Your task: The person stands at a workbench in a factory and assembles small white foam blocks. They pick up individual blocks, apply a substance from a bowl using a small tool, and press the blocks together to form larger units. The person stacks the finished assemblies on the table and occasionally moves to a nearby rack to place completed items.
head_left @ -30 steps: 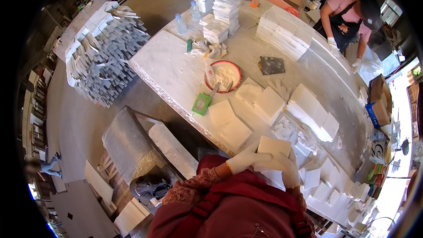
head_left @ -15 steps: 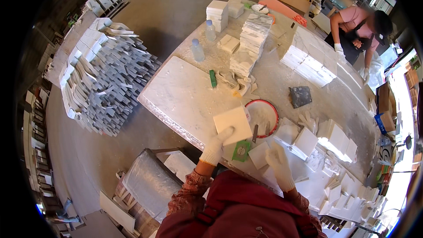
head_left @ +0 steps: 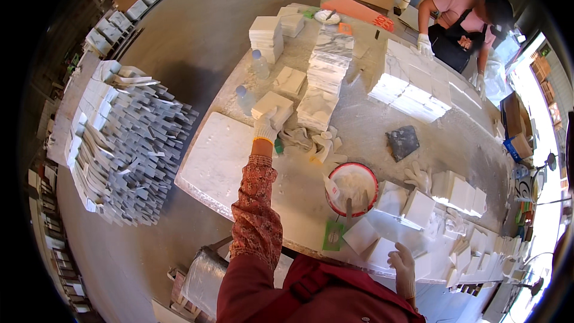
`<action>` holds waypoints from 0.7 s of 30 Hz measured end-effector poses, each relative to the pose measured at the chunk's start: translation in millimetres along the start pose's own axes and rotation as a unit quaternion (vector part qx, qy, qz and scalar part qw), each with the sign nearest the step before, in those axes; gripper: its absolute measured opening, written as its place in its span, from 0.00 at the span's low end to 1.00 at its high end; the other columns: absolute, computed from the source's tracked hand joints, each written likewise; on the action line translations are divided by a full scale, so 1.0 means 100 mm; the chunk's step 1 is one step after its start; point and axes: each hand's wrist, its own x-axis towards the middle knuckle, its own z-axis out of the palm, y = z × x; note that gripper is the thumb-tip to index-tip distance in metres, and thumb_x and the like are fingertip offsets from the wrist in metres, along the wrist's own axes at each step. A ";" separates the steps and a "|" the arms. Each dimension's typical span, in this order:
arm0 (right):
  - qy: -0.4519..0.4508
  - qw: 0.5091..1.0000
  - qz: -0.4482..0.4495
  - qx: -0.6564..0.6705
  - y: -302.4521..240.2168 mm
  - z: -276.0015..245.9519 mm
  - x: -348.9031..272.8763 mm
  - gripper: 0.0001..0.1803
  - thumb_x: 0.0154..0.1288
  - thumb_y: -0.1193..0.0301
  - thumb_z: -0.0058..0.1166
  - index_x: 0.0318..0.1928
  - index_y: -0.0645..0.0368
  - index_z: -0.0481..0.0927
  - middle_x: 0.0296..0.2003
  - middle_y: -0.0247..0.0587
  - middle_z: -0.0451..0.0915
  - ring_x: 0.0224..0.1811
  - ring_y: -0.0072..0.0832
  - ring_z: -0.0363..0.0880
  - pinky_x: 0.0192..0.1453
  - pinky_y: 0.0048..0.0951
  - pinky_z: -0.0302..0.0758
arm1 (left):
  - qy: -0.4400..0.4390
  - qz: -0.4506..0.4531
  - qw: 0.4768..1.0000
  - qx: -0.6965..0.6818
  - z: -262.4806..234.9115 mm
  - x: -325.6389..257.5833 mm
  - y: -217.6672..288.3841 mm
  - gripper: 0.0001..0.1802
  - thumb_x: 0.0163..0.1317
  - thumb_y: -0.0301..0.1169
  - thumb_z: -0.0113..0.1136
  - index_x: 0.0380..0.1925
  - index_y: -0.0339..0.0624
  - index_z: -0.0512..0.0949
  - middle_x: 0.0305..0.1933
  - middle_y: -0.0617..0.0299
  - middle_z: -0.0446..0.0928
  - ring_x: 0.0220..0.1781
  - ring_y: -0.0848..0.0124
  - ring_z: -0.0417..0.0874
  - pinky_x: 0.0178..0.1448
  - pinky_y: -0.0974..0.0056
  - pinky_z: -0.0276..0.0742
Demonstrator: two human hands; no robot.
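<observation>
I stretch my left arm forward over the table, my left hand gripping a pale tile at its fingertips, while my right hand stays nearer my body, fingers loosely parted.

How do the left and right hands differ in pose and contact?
Reach: the left hand is stretched far out; the right hand is drawn in close.
Contact: the left hand touches the near edge of a pale tile; the right hand has no tile in its grasp.
Fingers: the right hand's are loosely bent and spread; the left hand's lie over the tile, partly hard to see.
Shared: both wear white gloves.
</observation>
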 end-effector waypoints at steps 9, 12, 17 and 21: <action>0.081 0.996 0.042 0.018 0.24 -0.10 -0.09 0.33 0.65 0.63 0.56 0.65 0.74 0.69 0.39 0.41 0.80 0.37 0.25 0.77 0.43 0.27 0.74 | 0.029 -0.007 0.999 -0.043 0.10 0.63 -0.01 0.20 0.62 0.29 0.69 0.53 0.44 0.76 0.48 0.57 0.82 0.46 0.58 0.85 0.41 0.54 0.85; 0.083 0.995 0.049 0.016 0.37 -0.10 -0.05 0.34 0.65 0.62 0.57 0.65 0.74 0.69 0.38 0.42 0.81 0.37 0.26 0.77 0.42 0.27 0.75 | -0.034 -0.008 0.996 -0.085 0.29 0.64 -0.04 0.21 0.61 0.28 0.70 0.54 0.45 0.76 0.49 0.57 0.83 0.48 0.59 0.85 0.45 0.53 0.84; 0.062 0.997 0.045 0.018 0.31 -0.04 0.09 0.34 0.65 0.62 0.58 0.65 0.74 0.69 0.38 0.43 0.81 0.37 0.26 0.78 0.42 0.28 0.75 | -0.001 0.024 0.996 -0.084 0.61 0.85 0.10 0.25 0.61 0.26 0.70 0.58 0.43 0.75 0.52 0.57 0.82 0.51 0.57 0.85 0.51 0.53 0.84; 0.053 0.998 0.031 -0.001 0.30 -0.02 0.19 0.33 0.65 0.63 0.57 0.64 0.73 0.70 0.40 0.45 0.81 0.37 0.27 0.78 0.42 0.28 0.76 | 0.017 0.062 0.996 -0.069 0.78 1.05 0.08 0.24 0.61 0.25 0.69 0.57 0.42 0.75 0.52 0.58 0.82 0.51 0.59 0.85 0.51 0.54 0.84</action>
